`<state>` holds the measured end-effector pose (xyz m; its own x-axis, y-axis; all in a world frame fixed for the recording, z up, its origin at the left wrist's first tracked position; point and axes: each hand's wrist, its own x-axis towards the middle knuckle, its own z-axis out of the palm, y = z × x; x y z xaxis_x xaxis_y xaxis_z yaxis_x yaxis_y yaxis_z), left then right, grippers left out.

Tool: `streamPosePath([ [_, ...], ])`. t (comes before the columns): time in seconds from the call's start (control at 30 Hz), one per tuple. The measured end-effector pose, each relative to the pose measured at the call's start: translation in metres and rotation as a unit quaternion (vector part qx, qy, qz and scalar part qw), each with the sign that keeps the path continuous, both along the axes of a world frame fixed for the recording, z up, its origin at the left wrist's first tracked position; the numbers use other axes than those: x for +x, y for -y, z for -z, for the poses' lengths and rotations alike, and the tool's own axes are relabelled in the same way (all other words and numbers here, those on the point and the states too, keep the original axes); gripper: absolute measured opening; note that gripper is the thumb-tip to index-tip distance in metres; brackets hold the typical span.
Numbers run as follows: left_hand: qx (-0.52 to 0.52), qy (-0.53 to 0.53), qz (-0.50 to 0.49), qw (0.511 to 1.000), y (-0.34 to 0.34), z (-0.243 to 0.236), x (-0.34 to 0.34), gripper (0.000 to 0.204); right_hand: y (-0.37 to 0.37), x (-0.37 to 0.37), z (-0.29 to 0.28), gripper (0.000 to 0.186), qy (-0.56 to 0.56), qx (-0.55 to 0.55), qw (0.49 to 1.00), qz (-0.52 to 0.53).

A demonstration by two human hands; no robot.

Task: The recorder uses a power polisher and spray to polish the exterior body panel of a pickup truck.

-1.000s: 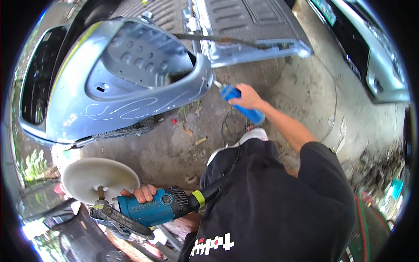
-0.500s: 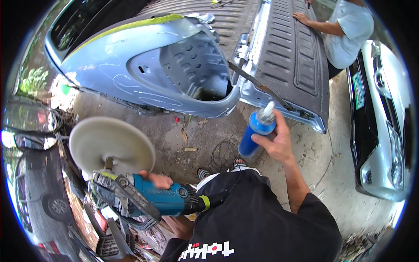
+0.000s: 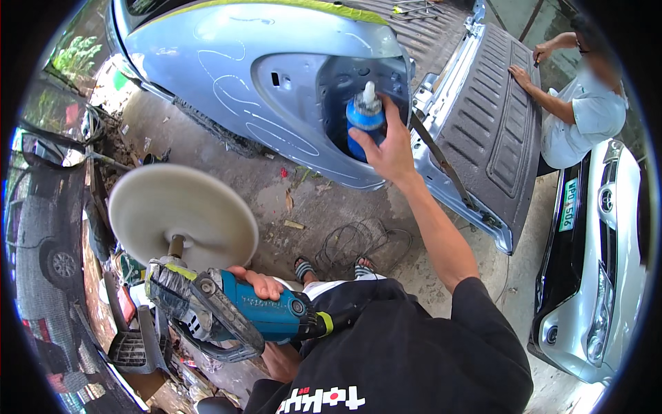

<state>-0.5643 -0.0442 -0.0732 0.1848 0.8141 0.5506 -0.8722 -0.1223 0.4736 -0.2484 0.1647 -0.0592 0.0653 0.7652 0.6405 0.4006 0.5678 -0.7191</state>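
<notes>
In my left hand [image 3: 261, 283] is the body of a teal and black power polisher [image 3: 258, 303], held at my left side; my fingers wrap over its top. Its large round pale pad [image 3: 183, 214] faces up and looks blurred, as if spinning. My right hand [image 3: 392, 141] is stretched forward and grips a blue squeeze bottle [image 3: 365, 124] with a white nozzle pointing up. The bottle appears in front of the open recess in the silver-blue truck's rear side panel [image 3: 269, 117], which carries white curved streaks. Whether the bottle touches the panel I cannot tell.
A lowered tailgate [image 3: 483, 117] extends at the right, with a person in a white shirt [image 3: 586, 103] resting a hand on it. Silver car [image 3: 614, 276] stands at far right. A cable [image 3: 352, 241] lies coiled by my feet. Scrap parts [image 3: 138, 338] and a dark vehicle [image 3: 52, 276] are at left.
My right hand has moved forward and left with the bottle, from beside the tailgate to before the panel's recess. My view has shifted; the polisher stays in my left hand.
</notes>
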Motion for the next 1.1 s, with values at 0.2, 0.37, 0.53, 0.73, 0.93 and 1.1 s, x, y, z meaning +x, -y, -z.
streamPosePath([
  [0.2, -0.019, -0.001, -0.005, 1.0, 0.005, 0.008, -0.011, 0.076, -0.017, -0.003, -0.003, 0.078, 0.011, -0.007, 1.0, 0.02],
  [0.37, -0.026, 0.007, 0.014, 1.0, 0.001, 0.012, -0.007, 0.074, -0.019, -0.012, -0.004, 0.099, 0.033, -0.033, 0.997, 0.063],
  [0.53, -0.042, 0.031, 0.012, 0.999, 0.002, 0.015, 0.002, 0.069, 0.006, -0.002, -0.003, 0.114, 0.031, -0.065, 0.993, 0.093],
  [0.73, -0.052, 0.014, -0.004, 0.999, 0.007, 0.015, 0.004, 0.06, 0.019, 0.01, -0.004, 0.087, 0.02, -0.058, 0.993, 0.103],
  [0.93, -0.113, 0.034, -0.047, 0.992, 0.012, 0.012, 0.009, 0.061, 0.03, 0.016, -0.005, 0.07, 0.02, -0.113, 0.982, 0.151],
  [1.1, -0.09, 0.019, -0.04, 0.995, 0.009, 0.008, 0.007, 0.06, 0.042, 0.018, -0.006, 0.055, 0.013, -0.171, 0.976, 0.134],
])
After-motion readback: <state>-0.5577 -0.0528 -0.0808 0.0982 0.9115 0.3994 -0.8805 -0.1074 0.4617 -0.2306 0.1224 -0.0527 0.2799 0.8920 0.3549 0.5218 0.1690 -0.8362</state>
